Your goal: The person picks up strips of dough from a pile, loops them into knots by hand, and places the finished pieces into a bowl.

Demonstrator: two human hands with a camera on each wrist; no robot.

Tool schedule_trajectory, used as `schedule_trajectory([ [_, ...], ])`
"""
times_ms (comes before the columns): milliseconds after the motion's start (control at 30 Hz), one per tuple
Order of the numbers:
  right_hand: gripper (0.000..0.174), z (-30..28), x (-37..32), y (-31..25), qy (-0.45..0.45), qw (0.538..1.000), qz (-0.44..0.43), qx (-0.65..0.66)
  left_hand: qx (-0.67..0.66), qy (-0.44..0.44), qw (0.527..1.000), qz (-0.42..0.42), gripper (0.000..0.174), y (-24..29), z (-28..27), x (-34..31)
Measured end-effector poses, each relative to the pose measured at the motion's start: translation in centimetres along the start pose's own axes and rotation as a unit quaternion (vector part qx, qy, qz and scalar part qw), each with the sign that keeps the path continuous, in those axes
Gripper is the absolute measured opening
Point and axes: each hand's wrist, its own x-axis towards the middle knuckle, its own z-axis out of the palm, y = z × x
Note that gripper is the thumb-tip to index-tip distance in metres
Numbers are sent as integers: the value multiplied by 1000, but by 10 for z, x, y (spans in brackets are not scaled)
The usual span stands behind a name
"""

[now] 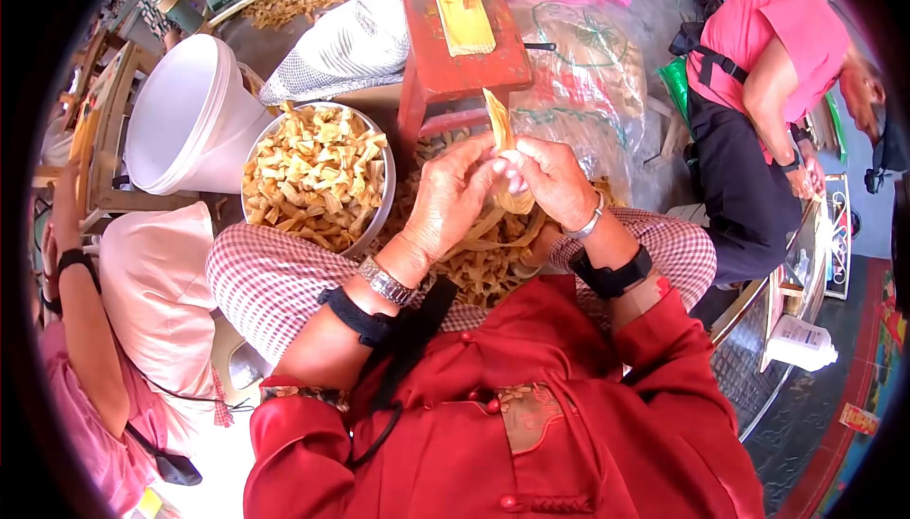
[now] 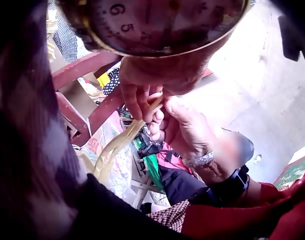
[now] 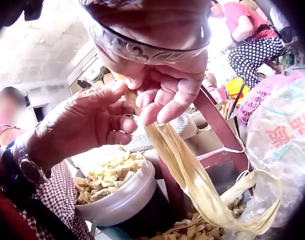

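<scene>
A long, pale-yellow dried strip point(image 3: 185, 160), wrinkled and fibrous, is between my two hands in front of my lap. My left hand point(image 1: 447, 192), with a metal watch at its wrist, pinches it between thumb and fingers. From the other side my right hand point(image 1: 557, 182), with a silver bangle, grips the same strip with curled fingers. The thumbs nearly meet. One end of the strip point(image 1: 498, 119) points up above the fingers; the rest hangs down in a loop toward a heap of similar strips point(image 1: 488, 258). Part of it is hidden inside the fingers.
At my left knee stands a tub point(image 1: 389, 173) full of short folded yellow pieces point(image 1: 313, 173). Behind it leans a white bucket point(image 1: 175, 116). Ahead is a red wooden bench point(image 1: 460, 69), beside clear plastic sacks point(image 1: 588, 92). People in pink sit at both sides.
</scene>
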Motion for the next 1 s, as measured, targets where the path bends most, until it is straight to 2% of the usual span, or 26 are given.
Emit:
schedule_trajectory([
  [67, 20, 1, -5, -4, 3, 1000, 2, -4, 59, 16, 998, 28, 21, 3, 1, -1],
  [200, 23, -2, -14, -7, 23, 999, 31, 14, 10, 23, 1000, 10, 19, 11, 6, -3],
  [300, 25, -9, -19, -11, 20, 999, 9, -31, -15, 39, 998, 37, 18, 20, 15, -4],
  [400, 24, -10, -21, -11, 20, 998, -7, -55, 74, 47, 993, 75, 16, 14, 15, -2],
  [433, 24, -11, -21, -10, 16, 998, -8, -67, 60, 56, 993, 80, 14, 18, 17, -3],
  [567, 22, -18, -22, -11, 18, 996, -38, -80, 141, 62, 983, 99, 13, 26, 21, -1],
  [667, 21, -23, -22, -13, 23, 997, -39, -69, 253, 52, 952, 164, 10, 43, 21, 1],
  [700, 21, -26, -21, -14, 24, 997, -35, -67, 200, 61, 964, 161, 9, 31, 24, 7],
  [800, 23, -38, -20, -11, 4, 999, -32, -38, 113, 28, 990, 79, 11, 41, 28, 13],
  [867, 27, -48, -20, -8, -25, 999, -36, -11, 100, 17, 993, 63, 13, 46, 28, 14],
  [1000, 27, -65, -25, -10, 47, 997, 30, 60, 3, 53, 998, 27, 10, 44, 29, 11],
])
